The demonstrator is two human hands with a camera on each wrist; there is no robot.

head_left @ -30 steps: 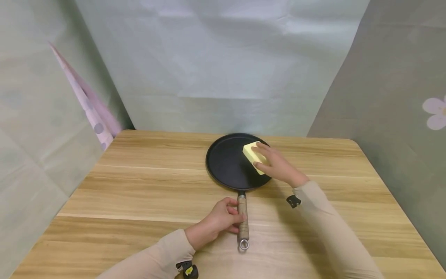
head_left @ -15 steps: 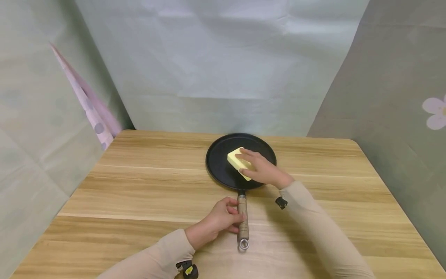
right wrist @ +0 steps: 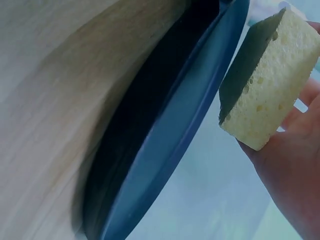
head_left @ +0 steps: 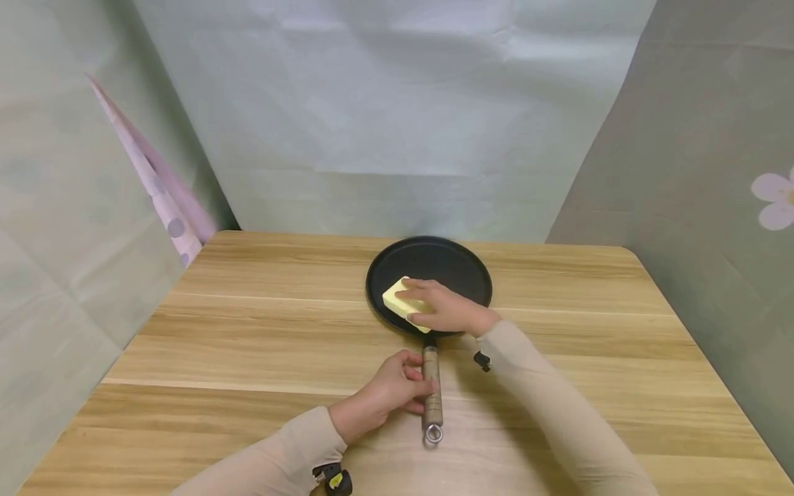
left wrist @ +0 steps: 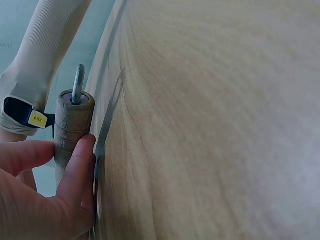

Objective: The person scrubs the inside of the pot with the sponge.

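A yellow sponge lies flat on the near left part of a round black pan, having slid leftward and toward the handle from the pan's far right side a second ago. The right hand holds the sponge, fingers laid over its top and curled round its edges. The pan holds nothing but the sponge. The left hand grips the pan's wooden handle, fingers wrapped round it, unmoved on the wooden tabletop.
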